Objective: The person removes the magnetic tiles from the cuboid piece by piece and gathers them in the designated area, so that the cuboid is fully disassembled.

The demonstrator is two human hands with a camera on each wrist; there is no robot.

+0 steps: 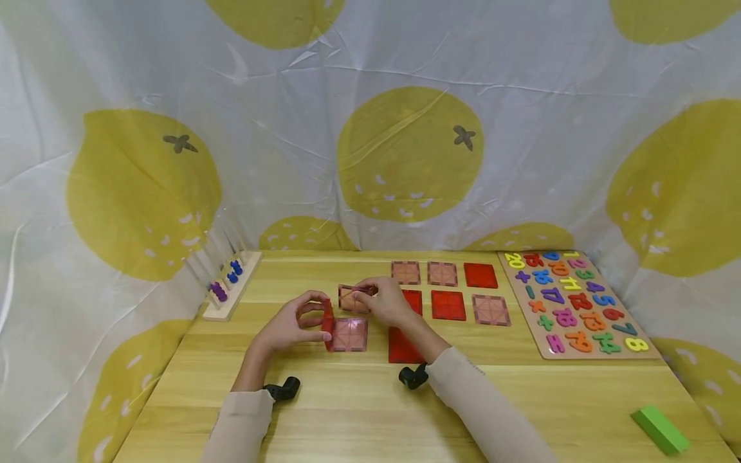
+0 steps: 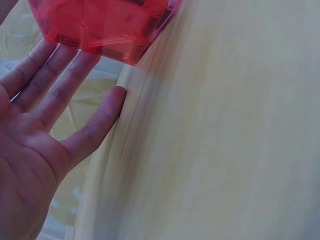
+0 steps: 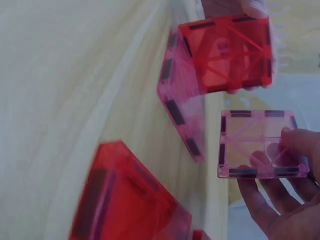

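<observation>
My left hand (image 1: 292, 321) holds a clear red square magnetic tile (image 1: 328, 325) on edge, its thumb near the close edge and fingers behind. The red tile stands along the left side of a pink magnetic tile (image 1: 350, 334) that lies flat on the table. Just beyond, a second pink tile (image 3: 262, 145) is pinched between the thumb and fingers of my right hand (image 1: 384, 301). In the right wrist view this tile is raised off the table, apart from the standing red one. Dark strips line the edges of the tiles.
More red tiles (image 1: 448, 305) and pink tiles (image 1: 442, 273) lie in rows to the right, some partly behind my right arm. A number puzzle board (image 1: 538, 334) is beyond them. A wooden peg stand (image 1: 243, 283) with beads is at left, a green block (image 1: 661, 429) front right.
</observation>
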